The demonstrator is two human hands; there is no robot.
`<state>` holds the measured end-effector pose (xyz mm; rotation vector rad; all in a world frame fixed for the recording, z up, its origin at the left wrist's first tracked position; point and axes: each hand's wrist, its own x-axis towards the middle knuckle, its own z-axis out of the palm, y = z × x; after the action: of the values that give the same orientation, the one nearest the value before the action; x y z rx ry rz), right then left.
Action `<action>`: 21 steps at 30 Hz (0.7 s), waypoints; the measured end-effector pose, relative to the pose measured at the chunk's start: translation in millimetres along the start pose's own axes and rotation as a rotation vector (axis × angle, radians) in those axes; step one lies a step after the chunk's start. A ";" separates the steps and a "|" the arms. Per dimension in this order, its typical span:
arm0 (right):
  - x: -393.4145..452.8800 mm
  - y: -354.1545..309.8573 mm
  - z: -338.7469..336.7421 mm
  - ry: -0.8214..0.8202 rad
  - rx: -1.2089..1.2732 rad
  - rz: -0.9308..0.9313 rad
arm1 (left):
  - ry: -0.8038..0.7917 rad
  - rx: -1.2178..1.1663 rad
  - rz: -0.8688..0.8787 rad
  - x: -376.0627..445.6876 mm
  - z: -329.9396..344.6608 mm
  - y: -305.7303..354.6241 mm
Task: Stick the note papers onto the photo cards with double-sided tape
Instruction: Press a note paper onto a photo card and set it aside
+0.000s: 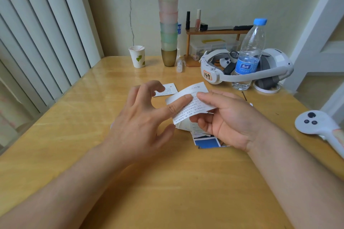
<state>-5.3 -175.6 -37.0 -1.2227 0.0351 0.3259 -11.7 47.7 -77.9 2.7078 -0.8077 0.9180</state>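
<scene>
Holding a note (189,103) above the table (74,135), my right hand (229,122) pinches it, thumb on the printed face and the other fingers curled beneath. My left hand (141,122) is spread, its forefinger straight and pressing on the note's left half; its other fingers are loosely bent and hold nothing. I take the note as my landmark. Directly under it lie more papers and a photo card (207,142) with a blue picture, partly covered by my right hand. Just behind the note to the left, a second note (168,89) lies flat on the table. Behind it to the right stands a bottle (248,55), with a headset (247,67) around it. Far behind are a cup (137,56) and a tall cup stack (168,16). Well to the right lies a controller (314,122).
</scene>
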 end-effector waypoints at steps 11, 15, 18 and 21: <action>0.4 5.1 6.3 -0.041 0.144 -0.032 | -0.117 -0.213 -0.058 -9.6 10.8 13.4; -0.5 4.1 5.3 -0.094 0.151 -0.039 | -0.092 -0.227 -0.061 -8.6 10.6 14.7; -2.0 0.6 2.6 -0.099 0.110 -0.043 | -0.074 -0.200 -0.057 -7.5 9.5 12.4; -3.5 -1.5 -0.4 -0.093 0.037 -0.029 | -0.073 -0.162 -0.045 -7.1 9.0 10.5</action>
<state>-8.2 -177.2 -35.1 -1.1694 -0.0567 0.3546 -17.5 39.1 -89.5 2.6193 -0.7951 0.7154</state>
